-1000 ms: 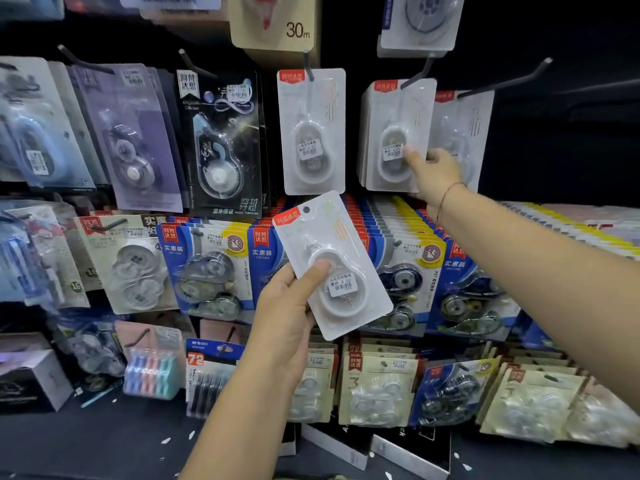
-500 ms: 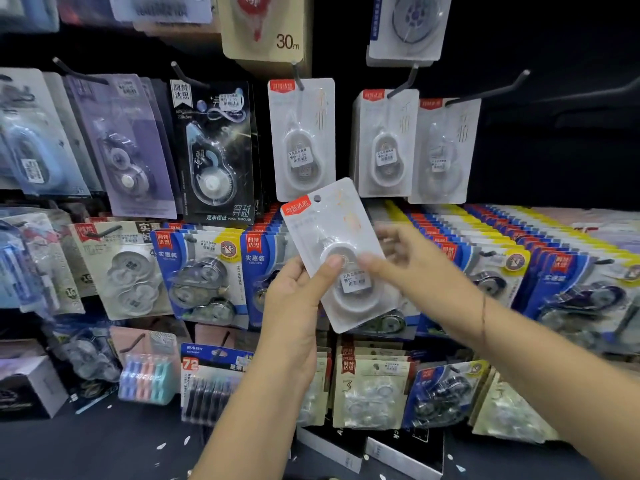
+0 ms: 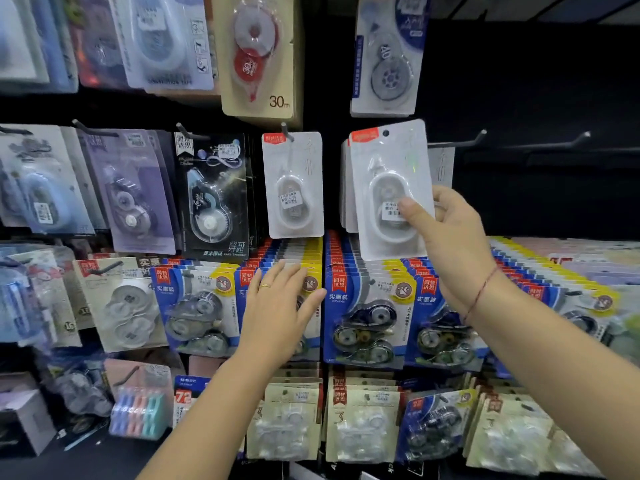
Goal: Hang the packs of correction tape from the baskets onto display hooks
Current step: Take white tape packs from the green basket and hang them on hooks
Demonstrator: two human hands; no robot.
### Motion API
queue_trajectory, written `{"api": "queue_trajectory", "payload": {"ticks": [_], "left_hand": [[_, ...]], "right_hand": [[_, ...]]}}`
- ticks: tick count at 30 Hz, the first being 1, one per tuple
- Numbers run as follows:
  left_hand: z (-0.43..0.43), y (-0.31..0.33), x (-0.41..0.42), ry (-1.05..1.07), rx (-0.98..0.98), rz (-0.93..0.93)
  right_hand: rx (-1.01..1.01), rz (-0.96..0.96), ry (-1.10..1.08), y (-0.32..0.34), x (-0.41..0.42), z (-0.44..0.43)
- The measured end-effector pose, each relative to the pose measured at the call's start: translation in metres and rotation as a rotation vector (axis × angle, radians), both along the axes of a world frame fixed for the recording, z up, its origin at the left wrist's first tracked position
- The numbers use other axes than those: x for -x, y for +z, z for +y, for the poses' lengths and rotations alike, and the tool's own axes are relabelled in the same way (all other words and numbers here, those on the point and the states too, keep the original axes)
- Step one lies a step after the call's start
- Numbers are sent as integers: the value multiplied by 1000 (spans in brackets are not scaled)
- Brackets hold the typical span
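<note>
At the wall of hooks, the right hand (image 3: 450, 244) holds a white pack (image 3: 388, 161) upright by its lower right part. The thumb (image 3: 410, 209) presses on the front over the price label, and the other fingers are curled behind. The pack stands just in front of a hanging stack (image 3: 344, 188) of the same packs. A bare hook (image 3: 460, 143) sticks out beside it. Lower, the left hand (image 3: 277, 317) is flat, its fingers straight and a little apart, holding nothing, before the blue packs (image 3: 363, 306).
</note>
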State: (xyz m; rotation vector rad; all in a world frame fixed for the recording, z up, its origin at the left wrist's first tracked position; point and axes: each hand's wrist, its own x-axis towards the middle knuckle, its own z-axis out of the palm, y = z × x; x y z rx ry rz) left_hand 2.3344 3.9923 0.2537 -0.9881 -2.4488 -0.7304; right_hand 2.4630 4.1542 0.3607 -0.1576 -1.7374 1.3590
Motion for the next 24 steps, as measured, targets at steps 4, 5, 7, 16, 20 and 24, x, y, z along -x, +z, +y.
{"api": "queue_trajectory", "payload": {"ticks": [4, 5, 7, 16, 20, 24], "left_hand": [[-2, 2, -2, -4, 9, -27], [-1, 2, -2, -5, 7, -33], [-1, 1, -2, -3, -10, -33], [-7, -7, 5, 46, -91, -32], [-6, -6, 5, 55, -97, -39], [-6, -10, 7, 50, -119, -50]], "right_hand": [[24, 18, -29, -1, 1, 0], [29, 21, -34, 0, 2, 0], [41, 35, -43, 2, 3, -1], [49, 0, -72, 1, 20, 11], [26, -101, -77, -6, 45, 24], [20, -176, -88, -13, 77, 40]]}}
